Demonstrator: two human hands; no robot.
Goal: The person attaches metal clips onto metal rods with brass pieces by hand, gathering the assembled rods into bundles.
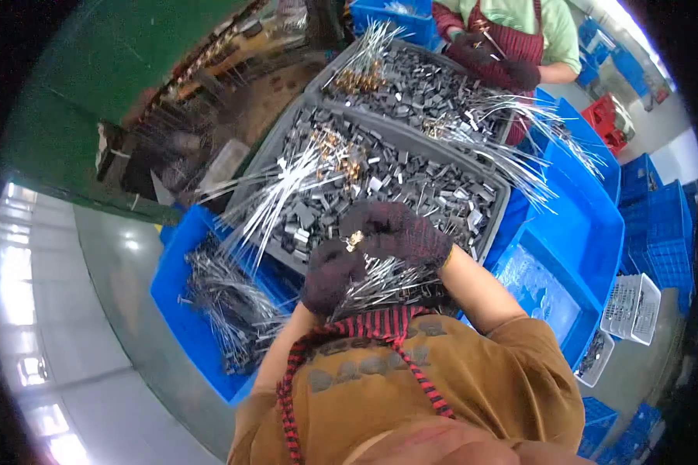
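Hands: two, dark knit gloves; left hand (329, 273) clamped on bundle of thin silver metal wires (384, 280), lower centre.
Right hand (399, 231): pinching small brass-coloured fitting (354, 242).
Trays: two grey plastic trays (485, 240) of dark blocks, centre.
Bins: two blue plastic bins (597, 232), either side.

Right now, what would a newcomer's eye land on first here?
Centre frame, two dark-gloved hands, left hand and right hand, meet over a small brass-coloured piece, with a bundle of thin metal wires below them. Behind sits a grey tray heaped with small dark blocks, flanked by bright blue bins. At top, another person's gloved hands work over a second grey tray.
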